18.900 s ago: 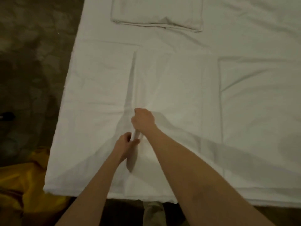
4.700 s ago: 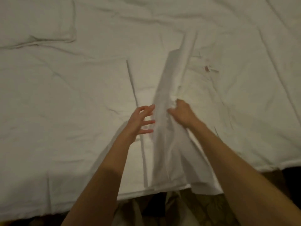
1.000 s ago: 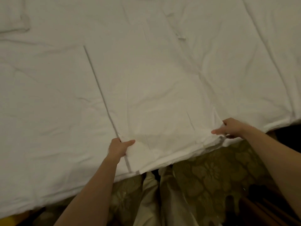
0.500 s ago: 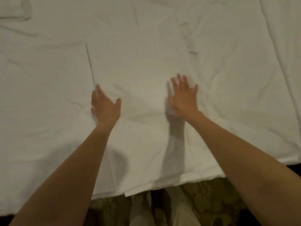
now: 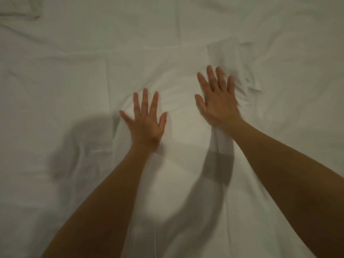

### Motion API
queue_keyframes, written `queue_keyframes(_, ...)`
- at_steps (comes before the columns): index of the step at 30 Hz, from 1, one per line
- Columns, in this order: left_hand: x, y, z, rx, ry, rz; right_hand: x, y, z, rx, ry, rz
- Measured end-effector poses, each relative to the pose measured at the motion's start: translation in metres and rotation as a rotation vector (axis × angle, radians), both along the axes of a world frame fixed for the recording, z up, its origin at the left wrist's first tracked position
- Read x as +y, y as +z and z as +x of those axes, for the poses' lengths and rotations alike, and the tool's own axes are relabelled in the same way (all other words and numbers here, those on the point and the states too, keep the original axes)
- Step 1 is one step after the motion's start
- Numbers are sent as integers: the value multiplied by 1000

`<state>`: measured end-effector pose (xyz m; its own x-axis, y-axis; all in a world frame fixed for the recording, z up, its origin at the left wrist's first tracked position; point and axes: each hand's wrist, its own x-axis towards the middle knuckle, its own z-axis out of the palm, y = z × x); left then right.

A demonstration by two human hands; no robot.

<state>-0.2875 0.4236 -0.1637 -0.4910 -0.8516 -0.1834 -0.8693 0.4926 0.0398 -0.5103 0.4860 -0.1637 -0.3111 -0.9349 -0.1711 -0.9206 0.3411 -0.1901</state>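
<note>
From the head camera, looking down, I see both my hands lying flat on the white cloth (image 5: pixel 183 125) that I am smoothing. My left hand (image 5: pixel 147 119) is spread wide, fingers straight and fanned, palm down near the cloth's left side. My right hand (image 5: pixel 218 102) is also flat and open, fingers straight and closer together, set a little farther from me. Neither hand holds anything; both only press. The right one looks slightly blurred, so I judge it is sliding.

The cloth lies directly under my palms and runs back toward me beneath my forearms, spread over a wider white sheet (image 5: pixel 55 86) that fills the rest of the view. The two are so alike in colour that the cloth's edges are hard to trace; a straight line (image 5: pixel 107 81) to the left of my left hand may be an edge or only a crease.

It is thin woven fabric, matte, soft and limp, and I judge it very light. It does not slip so much as drag and bunch: a ridge of small wrinkles (image 5: pixel 247 82) is piled just beside my right little finger. Pushing with flat palms suits it; to lift or fold it I would pinch it at a corner or along a hem, where the doubled fabric gives more to hold.

At the far left corner lies a thicker folded piece (image 5: pixel 20 10), soft and rounded at its edge.
</note>
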Motion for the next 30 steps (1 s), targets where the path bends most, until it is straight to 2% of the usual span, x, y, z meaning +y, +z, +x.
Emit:
queue_keyframes(8, -75, -7, -35, 10, 110, -28, -72, -8, -55, 71, -91, 25)
queue_keyframes(13, -73, -4, -43, 5, 153, -35, -71, -5, -53, 66, -81, 23)
queue_keyframes(16, -44, 0, -44, 12, 147, -32, -64, 0, -50, 65, -61, 29)
queue_keyframes(20, 24, 2, -26, 14, -112, 17, -12, 0, -17, 10, 182, 17)
queue_keyframes(24, 54, 11, 16, -29, -392, 77, 67, 1, 33, -47, 480, 37)
queue_keyframes(30, 126, 32, 101, -26, -573, 182, 171, 18, 80, -87, 691, 115)
